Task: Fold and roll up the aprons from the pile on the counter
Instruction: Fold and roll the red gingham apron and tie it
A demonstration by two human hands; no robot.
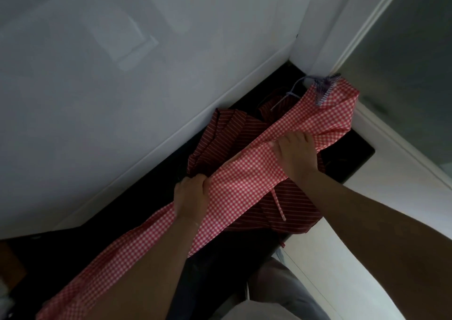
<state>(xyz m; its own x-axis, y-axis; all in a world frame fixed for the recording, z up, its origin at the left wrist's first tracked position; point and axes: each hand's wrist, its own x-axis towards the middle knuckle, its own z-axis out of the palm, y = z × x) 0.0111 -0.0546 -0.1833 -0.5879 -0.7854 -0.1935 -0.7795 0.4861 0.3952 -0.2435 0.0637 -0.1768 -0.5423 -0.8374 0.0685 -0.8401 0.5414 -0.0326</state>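
A red-and-white gingham apron (244, 185) lies as a long narrow band slanting across the black counter (352, 158), from lower left to upper right. My left hand (190, 197) grips its far edge near the middle, thumb curled over the cloth. My right hand (296, 153) rests on the band further right, fingers bent over the far edge. Under it sits a dark red apron (225, 133) with thin white stripes, crumpled. A blue-and-white striped strap (322, 92) shows at the gingham apron's far right end.
A white wall (122, 74) runs close behind the counter. A white door frame (318, 38) and a grey panel (403, 62) close off the right corner. White cabinet fronts (342, 258) lie below the counter's near edge.
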